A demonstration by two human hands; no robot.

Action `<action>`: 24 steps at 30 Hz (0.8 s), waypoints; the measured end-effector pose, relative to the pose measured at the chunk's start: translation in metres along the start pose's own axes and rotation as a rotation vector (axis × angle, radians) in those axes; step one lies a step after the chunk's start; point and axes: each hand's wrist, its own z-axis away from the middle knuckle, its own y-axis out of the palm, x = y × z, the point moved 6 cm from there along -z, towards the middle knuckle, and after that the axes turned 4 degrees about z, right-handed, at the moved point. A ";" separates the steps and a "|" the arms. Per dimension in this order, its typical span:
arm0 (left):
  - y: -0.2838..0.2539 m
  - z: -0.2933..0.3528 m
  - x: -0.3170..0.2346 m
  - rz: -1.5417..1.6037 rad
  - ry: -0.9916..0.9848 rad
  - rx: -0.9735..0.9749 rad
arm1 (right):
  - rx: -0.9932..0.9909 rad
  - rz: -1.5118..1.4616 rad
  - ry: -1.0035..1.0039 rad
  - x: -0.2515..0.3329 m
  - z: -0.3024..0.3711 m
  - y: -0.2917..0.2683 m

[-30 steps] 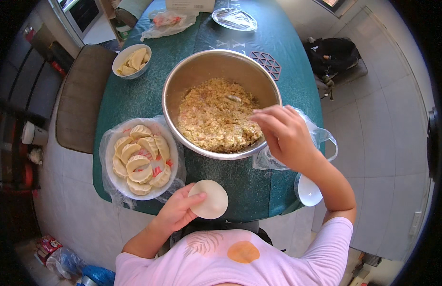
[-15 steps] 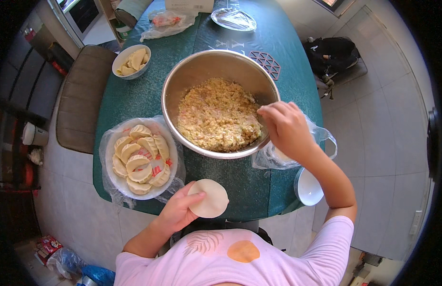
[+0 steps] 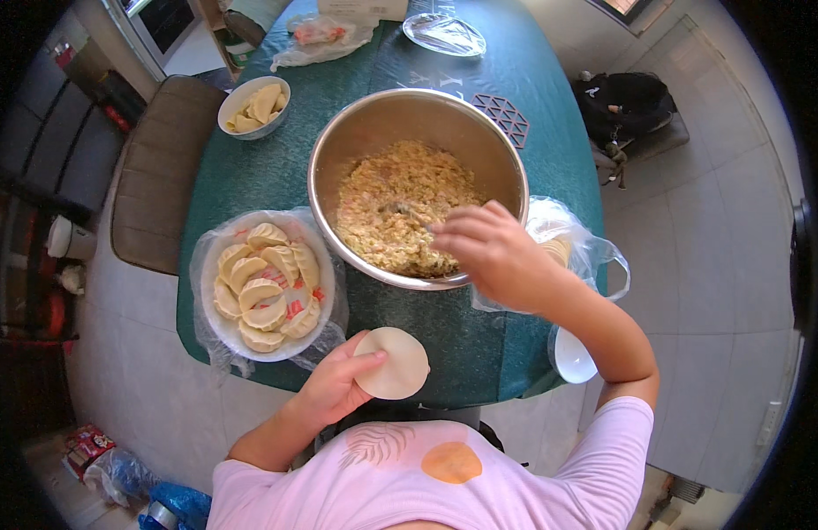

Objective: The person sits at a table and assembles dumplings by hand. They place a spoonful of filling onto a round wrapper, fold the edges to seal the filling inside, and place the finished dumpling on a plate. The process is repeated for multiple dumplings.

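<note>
My left hand holds a round, flat dough wrapper over the near edge of the green table. My right hand reaches over the rim of a big steel bowl of crumbly yellowish filling. Its fingers are closed on the handle of a utensil whose tip rests in the filling. Left of the bowl stands a plate of folded dumplings, lined with clear plastic.
A small bowl of dumplings sits at the far left. A plastic bag with wrappers and a small white dish lie at the right. A trivet, a glass lid and a chair are further off.
My right hand has moved left and down into the bowl, from above the rim to the filling. My left hand with the wrapper has stayed nearly still.
</note>
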 end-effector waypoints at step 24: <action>0.003 0.002 -0.007 -0.011 0.025 0.024 | -0.231 -0.466 0.539 -0.017 0.027 -0.023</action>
